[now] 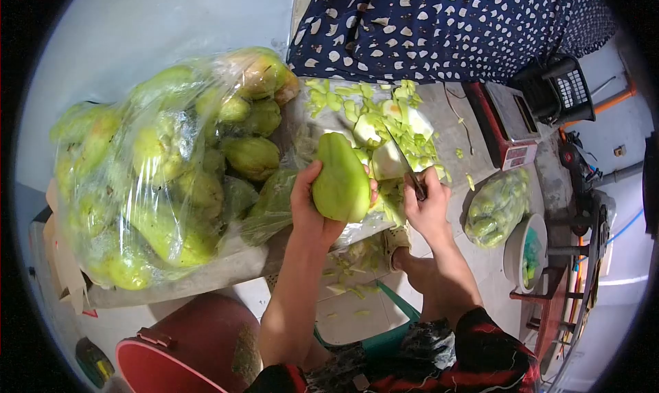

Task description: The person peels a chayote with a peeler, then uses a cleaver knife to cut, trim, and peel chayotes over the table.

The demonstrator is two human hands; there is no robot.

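Left hand (313, 206) grasps a green fruit (340, 180) between thumb and fingers; right hand (428, 206) clasps a knife (410, 172); peelings (423, 146) litter the table (478, 157) beyond both; a plastic bag (165, 163) sits left of them, a bucket (209, 338) below.

Counter (473, 156): grey. Fruit (341, 180) held over counter: plain light green. Cloth (425, 29) beyond counter: navy, bears white blotches. Bucket (220, 331) below counter: dull red.
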